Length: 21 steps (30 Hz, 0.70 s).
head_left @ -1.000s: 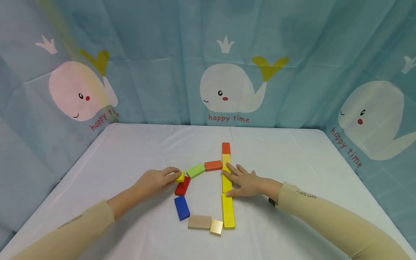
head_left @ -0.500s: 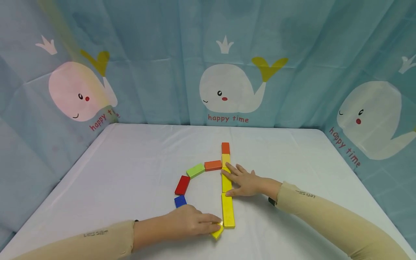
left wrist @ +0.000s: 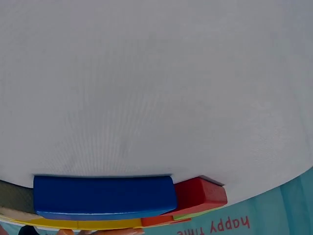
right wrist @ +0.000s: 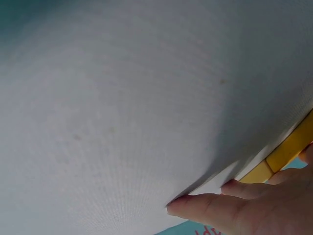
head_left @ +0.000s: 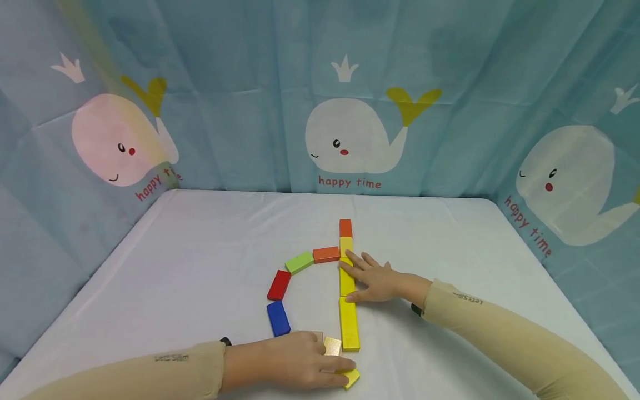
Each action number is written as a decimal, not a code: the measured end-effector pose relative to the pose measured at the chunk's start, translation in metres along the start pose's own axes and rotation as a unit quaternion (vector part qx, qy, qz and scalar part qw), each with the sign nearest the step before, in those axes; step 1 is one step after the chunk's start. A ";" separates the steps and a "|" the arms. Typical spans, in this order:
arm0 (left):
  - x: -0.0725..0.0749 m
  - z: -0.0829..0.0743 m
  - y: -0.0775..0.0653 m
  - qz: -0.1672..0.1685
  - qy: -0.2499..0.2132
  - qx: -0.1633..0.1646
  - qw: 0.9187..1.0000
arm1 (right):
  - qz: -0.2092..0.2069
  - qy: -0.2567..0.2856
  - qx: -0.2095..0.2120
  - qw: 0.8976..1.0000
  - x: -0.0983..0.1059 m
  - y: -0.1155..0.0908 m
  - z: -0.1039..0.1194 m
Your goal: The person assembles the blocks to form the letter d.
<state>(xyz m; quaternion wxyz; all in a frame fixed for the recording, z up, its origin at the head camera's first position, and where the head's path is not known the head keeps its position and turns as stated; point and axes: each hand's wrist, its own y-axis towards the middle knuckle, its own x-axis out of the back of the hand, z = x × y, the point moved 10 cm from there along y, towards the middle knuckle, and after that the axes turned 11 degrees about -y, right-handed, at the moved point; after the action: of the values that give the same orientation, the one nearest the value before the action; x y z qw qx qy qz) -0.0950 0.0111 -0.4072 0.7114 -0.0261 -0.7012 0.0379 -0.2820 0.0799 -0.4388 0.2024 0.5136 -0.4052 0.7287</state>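
Note:
Between its thumb and fingertips my left hand (head_left: 297, 360) pinches a small yellow block (head_left: 353, 379), just below a gold-coloured square block (head_left: 332, 345). That hand covers most of a pale wooden block (head_left: 318, 335). My right hand (head_left: 377, 279) lies with spread fingers on the yellow blocks of an upright row, beside a long yellow block (head_left: 349, 325) at its lower end. An orange block (head_left: 345, 227) tops the row. Left of the row curve an orange-red block (head_left: 326, 254), a green block (head_left: 300, 262), a red block (head_left: 279, 285) and a blue block (head_left: 278, 318).
All the blocks lie flat on a white-covered table (head_left: 200, 244). Around its far and side edges hangs a blue curtain (head_left: 240, 139) printed with whales. The blue block stands close to the left wrist camera.
My left hand has come from beside the red block, down and right, past the gold block, carrying the small yellow block. My right hand has stayed on the row.

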 end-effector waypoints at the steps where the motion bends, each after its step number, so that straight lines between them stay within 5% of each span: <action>1: -0.001 0.000 -0.001 0.004 0.002 -0.001 1.000 | 0.001 0.001 -0.001 1.000 0.000 0.000 0.000; 21: -0.008 0.011 0.013 0.037 -0.021 0.061 0.997 | 0.010 0.006 -0.007 1.000 0.001 -0.003 -0.006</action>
<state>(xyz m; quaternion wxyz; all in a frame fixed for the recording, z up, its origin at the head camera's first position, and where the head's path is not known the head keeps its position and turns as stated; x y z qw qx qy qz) -0.1065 0.0229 -0.4158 0.6948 -0.0078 -0.7110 0.1079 -0.2839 0.0862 -0.4378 0.2012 0.5035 -0.4139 0.7312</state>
